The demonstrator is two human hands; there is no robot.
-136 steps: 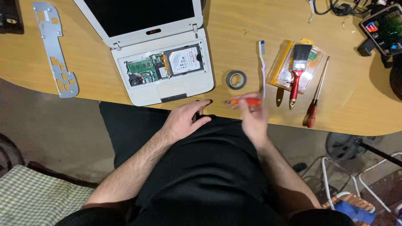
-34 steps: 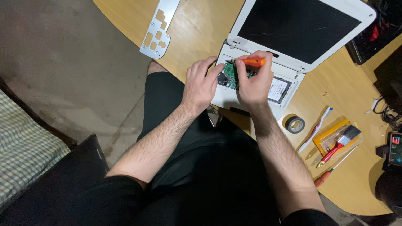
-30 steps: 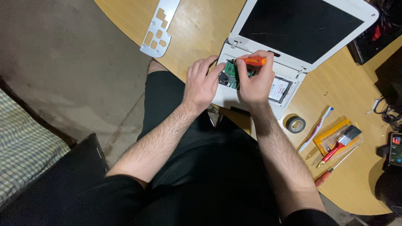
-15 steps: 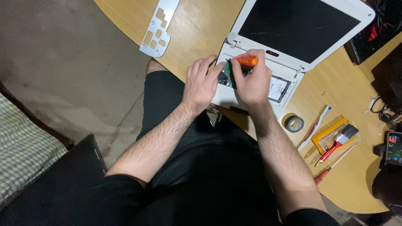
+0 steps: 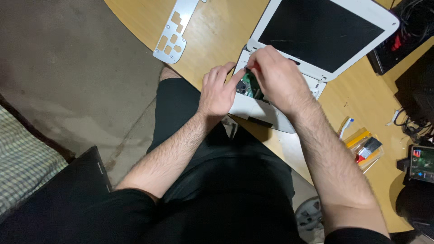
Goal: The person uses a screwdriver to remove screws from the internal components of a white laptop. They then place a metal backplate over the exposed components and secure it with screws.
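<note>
Screwdriver gone, hands [image 5: 271, 77] over laptop [image 5: 289, 58]

my right hand [image 5: 276, 81] covers most of the opened laptop base [image 5: 253, 106], so only a sliver of green board [image 5: 247, 85] shows at its 9 o'clock. whatever my right fingers pinch is hidden; i cannot tell if they hold anything. my left hand [image 5: 218, 92] hides the base's near corner. the metal plate [image 5: 174, 31] is cut off at 12 o'clock, the tool pack [image 5: 365, 148] partly behind my forearm.
</note>
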